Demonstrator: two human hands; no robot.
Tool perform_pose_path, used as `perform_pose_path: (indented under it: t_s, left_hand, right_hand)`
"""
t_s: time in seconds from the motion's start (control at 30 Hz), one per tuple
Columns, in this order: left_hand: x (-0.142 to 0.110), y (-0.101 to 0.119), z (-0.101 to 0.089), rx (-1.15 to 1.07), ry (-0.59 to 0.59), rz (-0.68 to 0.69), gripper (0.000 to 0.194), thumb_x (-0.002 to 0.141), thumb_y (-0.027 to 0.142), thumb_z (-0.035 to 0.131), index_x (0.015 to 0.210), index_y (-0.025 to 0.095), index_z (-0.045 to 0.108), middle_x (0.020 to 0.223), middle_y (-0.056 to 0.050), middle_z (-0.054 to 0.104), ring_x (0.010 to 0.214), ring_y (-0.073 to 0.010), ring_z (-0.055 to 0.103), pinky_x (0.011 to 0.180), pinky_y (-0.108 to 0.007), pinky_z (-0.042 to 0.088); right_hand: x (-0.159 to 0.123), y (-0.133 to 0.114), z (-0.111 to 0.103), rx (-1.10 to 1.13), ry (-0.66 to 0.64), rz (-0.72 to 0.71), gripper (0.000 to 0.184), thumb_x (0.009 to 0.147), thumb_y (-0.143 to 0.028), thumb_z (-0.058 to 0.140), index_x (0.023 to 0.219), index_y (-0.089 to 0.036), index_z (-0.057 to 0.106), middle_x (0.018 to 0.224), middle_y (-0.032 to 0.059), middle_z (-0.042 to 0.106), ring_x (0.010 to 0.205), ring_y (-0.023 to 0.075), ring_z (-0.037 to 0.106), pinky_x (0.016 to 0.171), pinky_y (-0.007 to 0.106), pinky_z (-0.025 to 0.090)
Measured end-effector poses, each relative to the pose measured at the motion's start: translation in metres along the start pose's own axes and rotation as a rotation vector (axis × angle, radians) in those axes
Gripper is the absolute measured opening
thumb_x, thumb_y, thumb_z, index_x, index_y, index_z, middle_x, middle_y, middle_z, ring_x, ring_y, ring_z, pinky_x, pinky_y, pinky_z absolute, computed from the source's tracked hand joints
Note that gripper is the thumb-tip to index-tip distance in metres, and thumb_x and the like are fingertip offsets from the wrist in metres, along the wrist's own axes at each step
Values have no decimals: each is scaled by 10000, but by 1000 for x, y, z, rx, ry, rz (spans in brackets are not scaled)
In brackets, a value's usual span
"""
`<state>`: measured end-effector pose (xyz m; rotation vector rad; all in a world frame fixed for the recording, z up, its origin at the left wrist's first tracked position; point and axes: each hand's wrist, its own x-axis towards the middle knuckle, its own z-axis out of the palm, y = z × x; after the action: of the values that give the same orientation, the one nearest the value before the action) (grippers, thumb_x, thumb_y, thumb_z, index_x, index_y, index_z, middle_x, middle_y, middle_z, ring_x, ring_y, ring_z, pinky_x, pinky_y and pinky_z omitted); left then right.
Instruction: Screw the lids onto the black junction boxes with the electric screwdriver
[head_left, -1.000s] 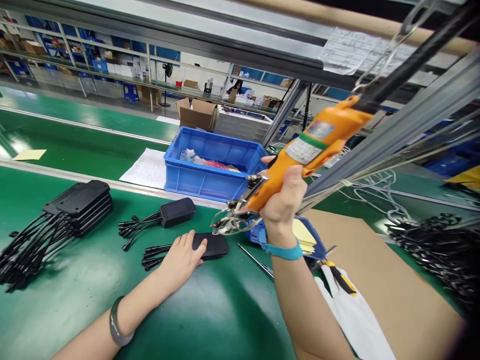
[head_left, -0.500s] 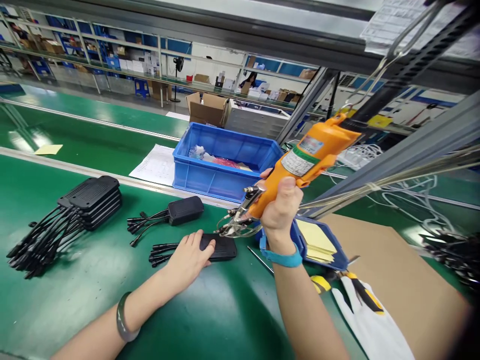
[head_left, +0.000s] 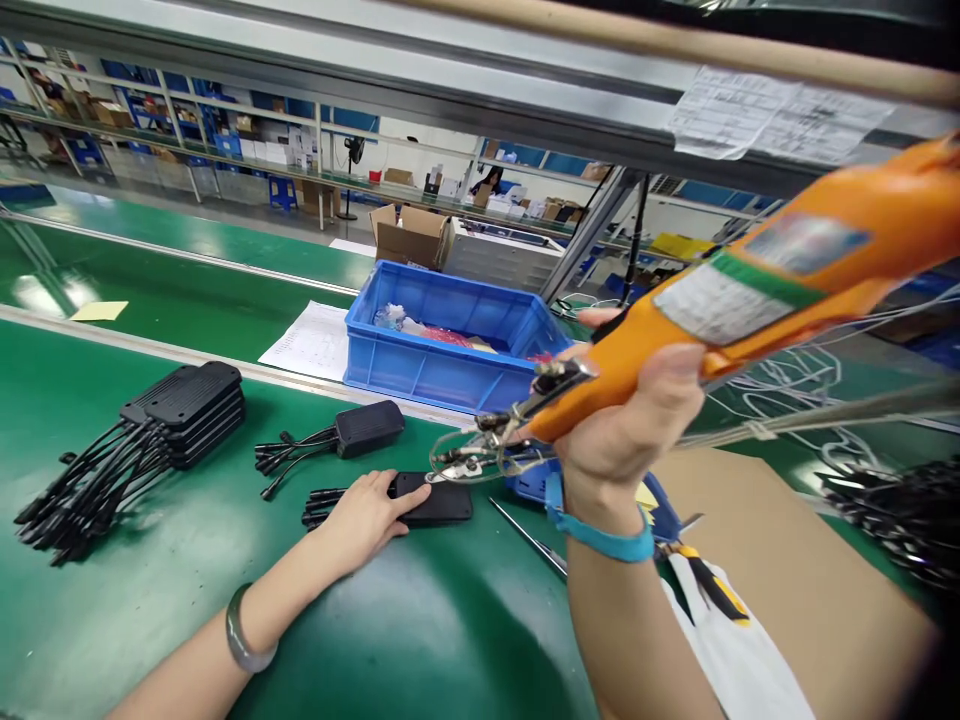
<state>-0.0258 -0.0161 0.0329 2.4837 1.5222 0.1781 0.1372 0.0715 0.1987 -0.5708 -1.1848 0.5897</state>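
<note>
The right hand (head_left: 636, 425) clenches an orange tool (head_left: 724, 300) over the desk (head_left: 420, 630), the left hand (head_left: 364, 522) lying half-open on a black box (head_left: 446, 502) near its far edge, where a blue crate (head_left: 442, 378) holds pink material (head_left: 448, 336)

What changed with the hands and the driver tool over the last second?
Right hand moved right in view; the orange tool it holds leans flatter, its rear end swung right and closer to the camera. Nothing visibly picked up or released. Unchanged: left hand on the black box, stacked boxes and blue bin in place.
</note>
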Motion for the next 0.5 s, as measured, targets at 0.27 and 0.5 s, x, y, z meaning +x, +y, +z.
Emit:
perform_pose_path:
  t_s: [0.27,0.5]
  left_hand:
    - [8,3,18,10,69,25,594,922,357,577,1477,327,367,1226,-164,556,1119,-313,557,915,-456,493]
    - [8,2,23,-11,115,-1,524,941,375,536,1450,344,414,1331,-172,518,1200,-328,528,967,-476,469]
  right_hand:
    - [-12,19,29,71,-137,215,436,864,-608,509,967,-203,637,576,-32,524,404,97,480,355,223,402]
    - [-34,45,31,113,-212,281,388,878,-584,523,936,-208,597,539,-44,522,411,98,489,392,224,429]
